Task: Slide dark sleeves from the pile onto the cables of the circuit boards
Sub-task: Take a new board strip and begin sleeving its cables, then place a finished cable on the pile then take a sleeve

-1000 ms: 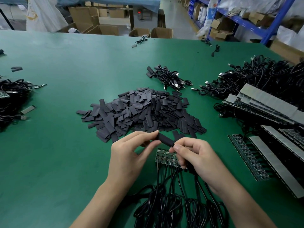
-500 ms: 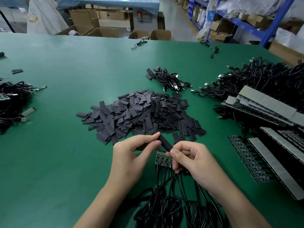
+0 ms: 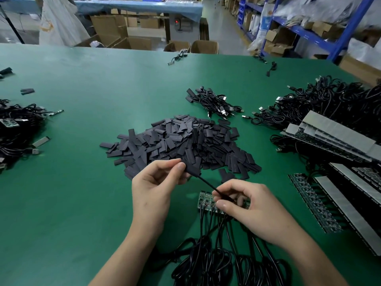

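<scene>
A big pile of flat dark sleeves lies mid-table. Just in front of it, my left hand pinches one dark sleeve between thumb and forefinger. A thin black cable runs out of that sleeve down to my right hand, which pinches the cable over a strip of small circuit boards. The boards' black cables trail toward me in loose coils.
The green table holds stacked board panels with grey backing and tangled USB cables on the right. A small cable bundle lies behind the pile. More cables and boards sit at the left edge.
My left hand has drawn the sleeve up and away from my right hand, so a stretch of bare cable now shows between them. My right hand has lowered onto the board strip.
</scene>
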Motion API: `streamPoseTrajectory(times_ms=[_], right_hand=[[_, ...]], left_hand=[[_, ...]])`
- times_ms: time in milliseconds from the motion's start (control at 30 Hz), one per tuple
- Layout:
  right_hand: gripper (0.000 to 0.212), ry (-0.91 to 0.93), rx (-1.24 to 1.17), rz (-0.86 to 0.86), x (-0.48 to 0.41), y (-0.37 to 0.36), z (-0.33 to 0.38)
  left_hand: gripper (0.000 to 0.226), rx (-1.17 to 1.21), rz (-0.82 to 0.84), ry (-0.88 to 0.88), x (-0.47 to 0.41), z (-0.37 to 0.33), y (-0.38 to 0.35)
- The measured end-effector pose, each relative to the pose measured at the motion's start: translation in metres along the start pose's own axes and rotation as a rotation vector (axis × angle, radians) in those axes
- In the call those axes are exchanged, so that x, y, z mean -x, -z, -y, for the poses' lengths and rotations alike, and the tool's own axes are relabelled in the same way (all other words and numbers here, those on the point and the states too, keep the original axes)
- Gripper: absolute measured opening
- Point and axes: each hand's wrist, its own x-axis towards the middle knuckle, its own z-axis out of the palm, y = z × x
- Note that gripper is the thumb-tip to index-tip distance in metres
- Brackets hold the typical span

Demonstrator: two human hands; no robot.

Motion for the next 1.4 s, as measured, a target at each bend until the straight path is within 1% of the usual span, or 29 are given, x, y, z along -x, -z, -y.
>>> streamPoseTrajectory(times_ms=[100, 233, 300, 367, 433, 500, 633, 700, 733, 800, 867, 933, 967, 1033, 1067, 1133, 1200, 1233, 1300, 1400], right_hand=[[0.019, -0.005, 0.054, 0.010, -0.002, -0.001, -0.005], [0.011, 0.000, 0.051, -0.004, -0.003, -0.002, -0.009], [0.023, 0.016, 0.049, 0.016, -0.002, -0.001, -0.010], [0.031, 0.043, 0.099, 0.054, -0.002, -0.003, -0.010], [0.031, 0.092, 0.176, 0.067, -0.003, -0.007, -0.010], [0.028, 0.122, 0.189, 0.049, -0.003, -0.010, -0.010], [0.023, 0.114, 0.084, -0.016, -0.001, -0.010, -0.009], [0.025, 0.074, -0.018, -0.046, -0.001, -0.006, -0.007], [0.022, 0.053, -0.101, -0.049, -0.002, -0.004, -0.005], [0.009, 0.031, -0.265, -0.062, -0.004, 0.001, -0.003], [0.015, 0.020, -0.333, -0.130, -0.009, 0.007, 0.000], [0.017, -0.007, -0.354, -0.221, -0.019, 0.014, 0.005], [0.015, -0.021, -0.358, -0.269, -0.027, 0.019, 0.008], [0.012, -0.041, -0.326, -0.350, -0.052, 0.028, 0.013], [0.013, -0.048, -0.286, -0.383, -0.068, 0.034, 0.015], [0.015, -0.061, -0.211, -0.442, -0.103, 0.047, 0.018], [0.015, -0.081, -0.139, -0.489, -0.142, 0.059, 0.022], [0.015, -0.092, -0.106, -0.505, -0.161, 0.065, 0.023], [0.016, -0.115, -0.072, -0.519, -0.198, 0.075, 0.026], [0.020, -0.174, -0.035, -0.506, -0.244, 0.081, 0.029]], left_hand=[[0.010, 0.037, -0.082, 0.002, -0.004, -0.003, 0.005], [0.005, 0.098, -0.164, 0.048, -0.011, -0.005, 0.012], [0.003, 0.106, -0.183, 0.056, -0.013, -0.006, 0.014], [0.005, 0.102, -0.202, 0.058, -0.014, -0.006, 0.015], [0.007, 0.083, -0.217, 0.066, -0.015, -0.004, 0.017], [0.006, 0.059, -0.216, 0.077, -0.016, -0.003, 0.017], [0.004, 0.075, -0.205, 0.123, -0.016, -0.002, 0.018], [0.004, 0.096, -0.211, 0.139, -0.018, -0.002, 0.019], [0.005, 0.095, -0.206, 0.149, -0.018, -0.002, 0.020], [0.011, 0.067, -0.162, 0.172, -0.018, -0.001, 0.020], [0.023, -0.018, -0.078, 0.194, -0.017, -0.001, 0.019], [0.032, -0.186, 0.020, 0.172, -0.015, 0.001, 0.016], [0.030, -0.306, 0.080, 0.120, -0.014, 0.002, 0.015], [0.009, -0.596, 0.232, -0.046, -0.012, 0.005, 0.015], [0.008, -0.737, 0.323, -0.112, -0.010, 0.005, 0.013], [0.034, -0.944, 0.478, -0.152, -0.005, 0.008, 0.011], [0.058, -1.093, 0.555, -0.170, -0.002, 0.009, 0.010], [0.067, -1.146, 0.575, -0.180, -0.001, 0.010, 0.011], [0.073, -1.192, 0.600, -0.186, 0.000, 0.009, 0.011], [0.069, -1.182, 0.639, -0.178, 0.000, 0.010, 0.011]])
